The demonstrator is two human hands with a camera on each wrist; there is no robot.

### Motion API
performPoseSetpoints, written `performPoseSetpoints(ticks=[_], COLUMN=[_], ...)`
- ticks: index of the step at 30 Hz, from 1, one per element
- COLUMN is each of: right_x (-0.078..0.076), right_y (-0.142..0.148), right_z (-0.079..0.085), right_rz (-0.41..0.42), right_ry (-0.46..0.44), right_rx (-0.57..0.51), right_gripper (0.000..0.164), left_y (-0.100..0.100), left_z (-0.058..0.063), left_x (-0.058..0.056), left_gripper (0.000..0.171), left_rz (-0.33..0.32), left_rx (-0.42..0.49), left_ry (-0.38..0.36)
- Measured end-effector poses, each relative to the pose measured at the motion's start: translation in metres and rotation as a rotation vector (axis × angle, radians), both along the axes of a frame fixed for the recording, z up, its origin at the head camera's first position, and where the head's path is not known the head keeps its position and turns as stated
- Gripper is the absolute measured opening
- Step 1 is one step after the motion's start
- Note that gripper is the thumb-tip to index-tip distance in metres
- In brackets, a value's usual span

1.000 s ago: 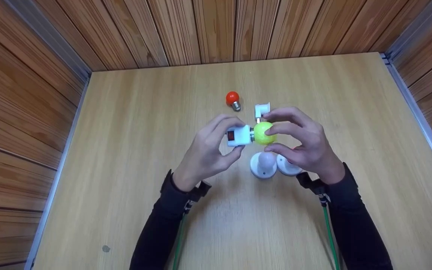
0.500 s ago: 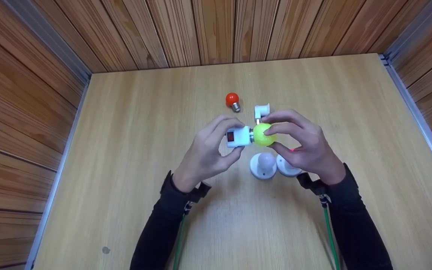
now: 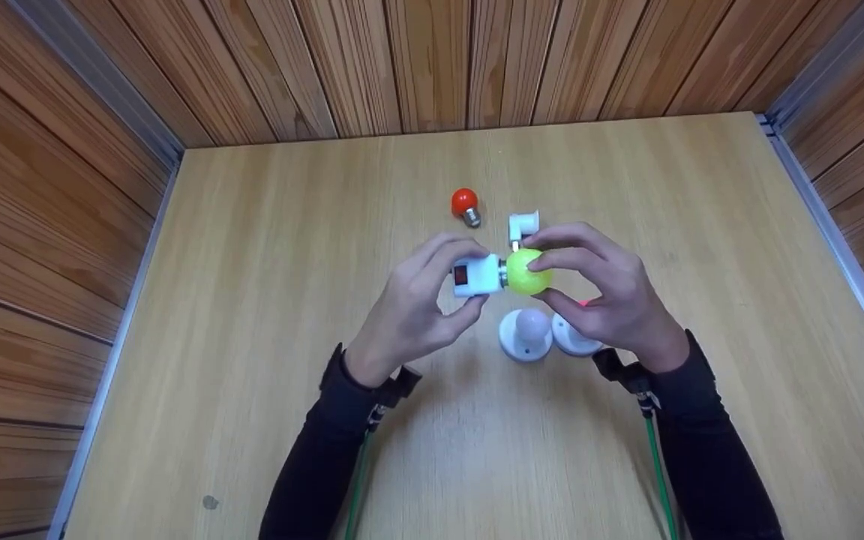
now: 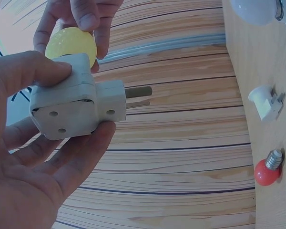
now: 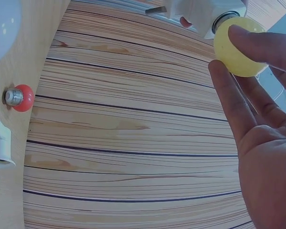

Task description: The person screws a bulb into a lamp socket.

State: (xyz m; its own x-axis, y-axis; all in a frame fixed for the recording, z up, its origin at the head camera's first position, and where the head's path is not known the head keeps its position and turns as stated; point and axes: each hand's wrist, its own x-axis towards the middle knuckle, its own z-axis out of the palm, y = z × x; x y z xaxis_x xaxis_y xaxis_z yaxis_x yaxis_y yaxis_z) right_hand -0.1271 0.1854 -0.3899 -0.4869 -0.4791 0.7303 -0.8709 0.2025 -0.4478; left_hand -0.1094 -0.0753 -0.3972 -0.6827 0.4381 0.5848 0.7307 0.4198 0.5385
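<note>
Above the counter [image 3: 289, 262], a white plug [image 3: 481, 275] holds the metal end [image 3: 503, 273] of a yellow bulb [image 3: 528, 274]; on it, a round base [image 3: 511, 349] bears a white bulb [image 3: 532, 325]; left hand [image 3: 418, 300] grips the plug; right hand [image 3: 616, 291] pinches the yellow bulb

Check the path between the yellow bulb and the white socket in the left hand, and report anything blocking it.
Nothing visible blocks it: the yellow bulb, pinched by the right hand, has its metal base right at the mouth of the white socket in the left hand.
</note>
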Motion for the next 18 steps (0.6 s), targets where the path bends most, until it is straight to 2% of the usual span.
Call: performPoseSetpoints(ticks=[8,18], right_x=[0.0005,-0.0036], right_y=[0.0011,0.0017], right_z=[-0.0006,-0.0019], right_rz=[0.007,0.041], right_ry=[-0.015,0.001], right_rx=[0.009,-0.01], right_gripper=[0.044,0.035], left_y=[0.0005,0.001], left_z=[-0.0004,-0.001], left_x=[0.0005,0.0002], left_gripper=[0.044,0.043], left_rz=[0.003,0.001], left_rx=[-0.001,-0.006], left_ry=[0.007,0.021])
